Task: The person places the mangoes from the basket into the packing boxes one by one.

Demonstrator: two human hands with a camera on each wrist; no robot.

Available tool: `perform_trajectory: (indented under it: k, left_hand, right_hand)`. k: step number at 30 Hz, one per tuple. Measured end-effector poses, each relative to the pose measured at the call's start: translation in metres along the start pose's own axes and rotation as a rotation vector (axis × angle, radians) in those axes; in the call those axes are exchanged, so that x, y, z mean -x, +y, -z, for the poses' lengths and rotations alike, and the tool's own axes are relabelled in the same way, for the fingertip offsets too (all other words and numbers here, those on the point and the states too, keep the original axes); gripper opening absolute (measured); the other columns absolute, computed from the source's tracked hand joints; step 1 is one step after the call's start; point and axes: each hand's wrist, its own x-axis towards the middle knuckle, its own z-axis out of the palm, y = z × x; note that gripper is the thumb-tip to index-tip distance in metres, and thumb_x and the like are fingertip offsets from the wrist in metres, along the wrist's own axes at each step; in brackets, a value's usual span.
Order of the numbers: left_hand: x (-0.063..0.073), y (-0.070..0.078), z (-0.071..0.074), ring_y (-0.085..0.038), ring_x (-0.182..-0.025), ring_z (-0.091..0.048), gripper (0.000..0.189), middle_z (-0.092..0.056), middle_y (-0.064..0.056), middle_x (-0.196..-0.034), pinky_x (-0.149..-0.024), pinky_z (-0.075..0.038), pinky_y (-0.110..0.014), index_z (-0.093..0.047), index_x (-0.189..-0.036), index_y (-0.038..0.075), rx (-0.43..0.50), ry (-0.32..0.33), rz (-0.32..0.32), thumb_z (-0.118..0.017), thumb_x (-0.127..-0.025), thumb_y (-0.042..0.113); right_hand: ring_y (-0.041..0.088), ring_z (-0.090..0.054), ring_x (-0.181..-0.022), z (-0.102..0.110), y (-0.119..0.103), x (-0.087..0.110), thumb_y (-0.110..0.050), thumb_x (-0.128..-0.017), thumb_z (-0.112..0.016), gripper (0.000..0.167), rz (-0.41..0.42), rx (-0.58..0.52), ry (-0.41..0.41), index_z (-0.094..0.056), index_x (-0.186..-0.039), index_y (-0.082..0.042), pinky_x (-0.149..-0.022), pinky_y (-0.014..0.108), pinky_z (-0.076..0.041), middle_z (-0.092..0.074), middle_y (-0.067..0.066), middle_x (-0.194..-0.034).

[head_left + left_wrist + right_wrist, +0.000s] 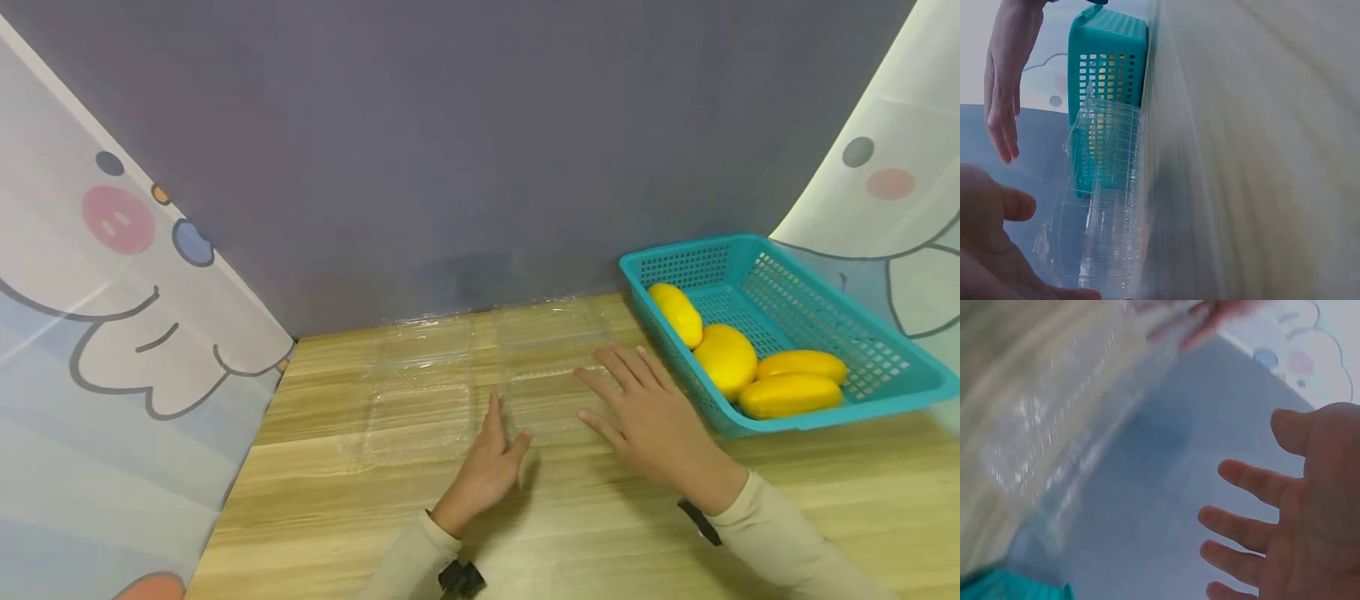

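Two clear plastic clamshell boxes lie unfolded side by side on the wooden table, a left box (420, 421) and a right box (551, 325). My left hand (486, 468) is at the near end of the gap between them, thumb and fingers spread, holding nothing. Over the near part of the right box is my right hand (651, 421), its fingers extended and apart. The right wrist view shows that right hand (1297, 525) with a bare palm. Whether either hand touches plastic, I cannot tell.
A teal plastic basket (840, 333) stands right of the boxes. Inside lie several yellow fruits, among them a round one (726, 361) and a long one (791, 395). A grey wall (450, 167) rises behind the table, with printed curtains (45, 400) at the sides.
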Motion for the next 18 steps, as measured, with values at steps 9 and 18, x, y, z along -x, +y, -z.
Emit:
perform_trajectory:
  k: [9, 18]
  left_hand:
    - [-0.003, -0.004, -0.005, -0.039, -0.153, -0.015, 0.074, -0.011, -0.013, -0.167, -0.121, -0.016, -0.061, 0.006, -0.160, 0.010, 0.116, 0.058, 0.023, -0.036, -0.107, 0.040]
    - [-0.011, -0.009, -0.013, -0.038, -0.148, -0.030, 0.062, -0.023, -0.013, -0.164, -0.118, -0.029, -0.058, -0.010, -0.160, 0.012, 0.409, 0.157, 0.036, -0.039, -0.107, 0.029]
  right_hand:
    - [0.043, -0.035, -0.142, 0.033, 0.035, 0.003, -0.040, -0.098, -0.060, 0.050, -0.136, 0.004, -0.087, -0.054, -0.140, -0.015, -0.117, 0.060, -0.025, -0.050, 0.016, -0.147]
    - [0.048, -0.039, -0.137, 0.044, 0.063, 0.009, -0.039, -0.095, -0.065, 0.054, -0.177, 0.027, -0.083, -0.053, -0.141, -0.014, -0.107, 0.066, -0.031, -0.049, 0.022, -0.145]
